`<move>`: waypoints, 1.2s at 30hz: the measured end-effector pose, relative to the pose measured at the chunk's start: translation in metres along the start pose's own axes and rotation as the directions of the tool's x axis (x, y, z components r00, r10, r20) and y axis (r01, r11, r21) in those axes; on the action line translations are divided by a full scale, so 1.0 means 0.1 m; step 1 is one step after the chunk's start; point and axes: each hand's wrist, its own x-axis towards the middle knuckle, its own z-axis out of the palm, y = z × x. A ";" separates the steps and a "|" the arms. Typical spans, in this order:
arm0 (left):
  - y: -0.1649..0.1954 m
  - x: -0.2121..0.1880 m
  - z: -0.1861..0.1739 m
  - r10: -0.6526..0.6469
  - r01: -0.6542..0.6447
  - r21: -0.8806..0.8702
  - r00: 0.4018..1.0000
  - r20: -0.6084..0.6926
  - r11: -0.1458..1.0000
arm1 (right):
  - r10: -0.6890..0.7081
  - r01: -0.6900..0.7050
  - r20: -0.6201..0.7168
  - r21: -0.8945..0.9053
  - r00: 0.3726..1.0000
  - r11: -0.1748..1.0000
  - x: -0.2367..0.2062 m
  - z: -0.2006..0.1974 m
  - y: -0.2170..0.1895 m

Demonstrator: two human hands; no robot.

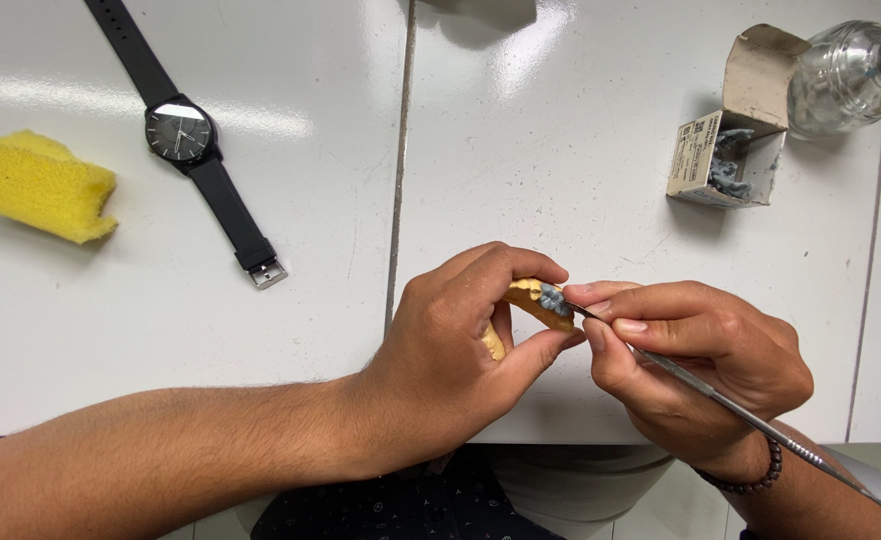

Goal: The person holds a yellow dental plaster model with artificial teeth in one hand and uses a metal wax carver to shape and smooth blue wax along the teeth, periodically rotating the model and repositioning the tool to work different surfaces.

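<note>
Left hand pinches the yellow dental cast at about 5 o'clock; right hand grips a metal carving tool, tip on the grey wax tooth. Wax looks built up, shaping unfinished I'd guess.

Both hands meet, fingers pinched.

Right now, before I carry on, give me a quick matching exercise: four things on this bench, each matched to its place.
Things:
1. yellow sponge
2. black wristwatch
3. open cardboard box
4. thin metal tool

Places:
A. far right, beside the glass bottle
B. in the right hand, tip at the yellow dental model held by the left hand
C. far left of the white table
D. between the sponge and the table seam

Pairs: 1-C, 2-D, 3-A, 4-B
</note>
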 end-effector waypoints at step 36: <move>0.09 -0.16 -0.01 0.044 -0.044 0.010 0.999 -0.003 0.999 | 0.231 -0.217 0.052 0.583 0.972 0.783 -0.32 -0.22 0.19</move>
